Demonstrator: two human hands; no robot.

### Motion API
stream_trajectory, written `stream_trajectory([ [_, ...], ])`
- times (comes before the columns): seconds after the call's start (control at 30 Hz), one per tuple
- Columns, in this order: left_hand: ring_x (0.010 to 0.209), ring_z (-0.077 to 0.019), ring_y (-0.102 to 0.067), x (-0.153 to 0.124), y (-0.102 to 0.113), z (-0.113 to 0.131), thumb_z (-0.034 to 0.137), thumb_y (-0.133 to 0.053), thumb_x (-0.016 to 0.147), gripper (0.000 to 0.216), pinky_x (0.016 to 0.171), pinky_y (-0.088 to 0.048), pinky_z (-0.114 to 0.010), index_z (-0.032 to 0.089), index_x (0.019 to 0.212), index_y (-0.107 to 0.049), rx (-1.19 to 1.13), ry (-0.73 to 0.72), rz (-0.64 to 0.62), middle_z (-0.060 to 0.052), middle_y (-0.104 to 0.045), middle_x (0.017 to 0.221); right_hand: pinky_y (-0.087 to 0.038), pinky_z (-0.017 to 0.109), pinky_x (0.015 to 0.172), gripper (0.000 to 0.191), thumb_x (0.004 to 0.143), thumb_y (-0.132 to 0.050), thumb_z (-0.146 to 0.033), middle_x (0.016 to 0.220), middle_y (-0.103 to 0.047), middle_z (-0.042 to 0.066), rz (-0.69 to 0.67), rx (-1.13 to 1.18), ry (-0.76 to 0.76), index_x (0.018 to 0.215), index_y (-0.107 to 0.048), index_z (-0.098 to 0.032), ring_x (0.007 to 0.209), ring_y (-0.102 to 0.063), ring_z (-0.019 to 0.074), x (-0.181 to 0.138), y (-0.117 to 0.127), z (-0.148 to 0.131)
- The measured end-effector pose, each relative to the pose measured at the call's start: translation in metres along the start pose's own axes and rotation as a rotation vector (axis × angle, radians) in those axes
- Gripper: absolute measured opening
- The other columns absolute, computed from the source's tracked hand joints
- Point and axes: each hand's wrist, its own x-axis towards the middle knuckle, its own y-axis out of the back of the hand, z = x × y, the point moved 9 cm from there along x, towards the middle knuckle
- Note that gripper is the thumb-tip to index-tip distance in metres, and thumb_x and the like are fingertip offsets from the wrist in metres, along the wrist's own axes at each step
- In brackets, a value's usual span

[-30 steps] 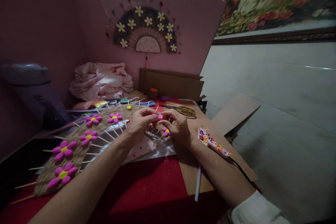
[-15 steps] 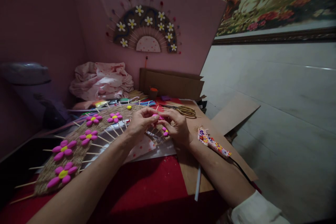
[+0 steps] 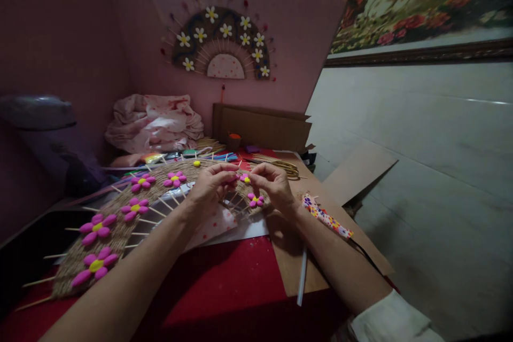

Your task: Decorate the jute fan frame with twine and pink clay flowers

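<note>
Near the red table's [image 3: 224, 283] front edge, a clear stick [image 3: 302, 280] pokes past the cardboard [image 3: 285, 272]. Further in, left hand [image 3: 214, 186] is pinched and right hand [image 3: 276, 188] curled, over the woven fan [image 3: 158, 177]; pink-and-yellow flower [image 3: 246, 179] between the fingertips, can't tell if either's actually gripping it. Scissors [image 3: 292, 166] sit just beyond, second fan [image 3: 212, 37] up on the far wall.

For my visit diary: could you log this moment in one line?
left hand: over twine-covered fan, grip unclear | right hand: facing left hand, grip unclear | pink-petalled flower: visible between hands | yellow disc: on fan, without petals
</note>
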Motion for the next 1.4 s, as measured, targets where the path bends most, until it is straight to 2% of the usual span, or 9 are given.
stream_trajectory([
  [0.1,0.051,-0.0069,-0.050,0.000,-0.001,0.005,0.010,-0.064,0.056,0.012,0.049,-0.039,-0.020,0.011,0.067,-0.067,0.022,-0.034,0.003,-0.002,-0.061,0.062,-0.045,0.021,0.039,0.020,0.073,-0.069,-0.035,0.059,-0.057,-0.004,0.079,0.093,0.006,0.077,-0.063,-0.017,0.043,-0.049,0.0072,0.003,0.009,-0.001],
  [0.2,0.048,-0.0053,-0.043,-0.001,-0.007,0.004,0.016,-0.066,0.060,0.007,0.045,-0.032,-0.019,0.011,0.063,-0.067,0.042,-0.049,-0.045,0.000,-0.055,0.057,-0.045,0.022,0.041,0.017,0.074,-0.068,-0.033,0.062,-0.059,-0.002,0.077,0.038,0.049,0.080,-0.066,-0.017,0.046,-0.050,0.0075,0.004,0.009,-0.003],
  [0.4,0.042,-0.0039,-0.034,-0.002,-0.013,-0.006,0.037,-0.078,0.059,0.028,0.042,-0.024,-0.019,0.013,0.057,-0.063,0.126,-0.020,-0.149,0.004,-0.043,0.047,-0.049,0.026,0.063,0.006,0.076,-0.067,-0.026,0.075,-0.059,0.001,0.063,-0.227,0.336,0.076,-0.067,-0.020,0.072,-0.057,0.0127,-0.004,-0.002,-0.029],
  [0.6,0.041,-0.0039,-0.036,-0.002,-0.011,-0.010,0.036,-0.079,0.059,0.026,0.041,-0.026,-0.018,0.013,0.062,-0.067,0.143,0.011,-0.154,0.003,-0.046,0.048,-0.042,0.022,0.053,0.010,0.074,-0.069,-0.023,0.071,-0.055,-0.002,0.045,-0.253,0.261,0.080,-0.062,-0.019,0.061,-0.051,0.0094,-0.005,-0.004,-0.023],
  [0.73,0.041,-0.0035,-0.036,-0.001,-0.012,-0.010,0.036,-0.079,0.059,0.027,0.040,-0.026,-0.017,0.013,0.061,-0.065,0.122,0.011,-0.155,0.003,-0.046,0.048,-0.043,0.023,0.057,0.015,0.076,-0.068,-0.024,0.075,-0.056,-0.001,0.021,-0.323,0.333,0.091,-0.065,-0.020,0.067,-0.053,0.0108,-0.007,-0.007,-0.031],
  [0.83,0.040,-0.0038,-0.035,-0.001,-0.013,-0.012,0.040,-0.077,0.061,0.031,0.038,-0.023,-0.017,0.013,0.059,-0.063,0.122,0.016,-0.169,0.003,-0.044,0.046,-0.042,0.024,0.059,0.006,0.078,-0.066,-0.020,0.076,-0.057,0.000,0.036,-0.370,0.395,0.084,-0.066,-0.020,0.071,-0.053,0.0118,-0.009,-0.008,-0.039],
  [0.97,0.039,-0.0034,-0.033,-0.003,-0.017,-0.015,0.045,-0.075,0.062,0.037,0.037,-0.020,-0.018,0.012,0.055,-0.060,0.100,0.050,-0.200,0.003,-0.042,0.047,-0.040,0.023,0.056,0.001,0.078,-0.066,-0.019,0.075,-0.056,0.000,0.063,-0.346,0.398,0.078,-0.065,-0.019,0.070,-0.053,0.0114,-0.010,-0.005,-0.040],
  [1.13,0.040,-0.0035,-0.034,-0.006,-0.020,-0.014,0.037,-0.079,0.060,0.031,0.038,-0.022,-0.017,0.011,0.060,-0.062,0.077,0.088,-0.218,0.003,-0.045,0.047,-0.040,0.022,0.053,0.012,0.076,-0.068,-0.022,0.078,-0.054,0.000,0.044,-0.351,0.354,0.088,-0.064,-0.020,0.065,-0.051,0.0096,-0.009,-0.004,-0.034],
  [1.4,0.041,-0.0030,-0.032,-0.009,-0.023,-0.016,0.040,-0.078,0.061,0.035,0.039,-0.020,-0.017,0.011,0.060,-0.058,-0.031,0.143,-0.236,0.004,-0.044,0.049,-0.042,0.024,0.057,0.010,0.077,-0.067,-0.018,0.076,-0.055,0.000,0.094,-0.345,0.436,0.085,-0.069,-0.024,0.071,-0.053,0.0112,-0.013,-0.003,-0.042],
])
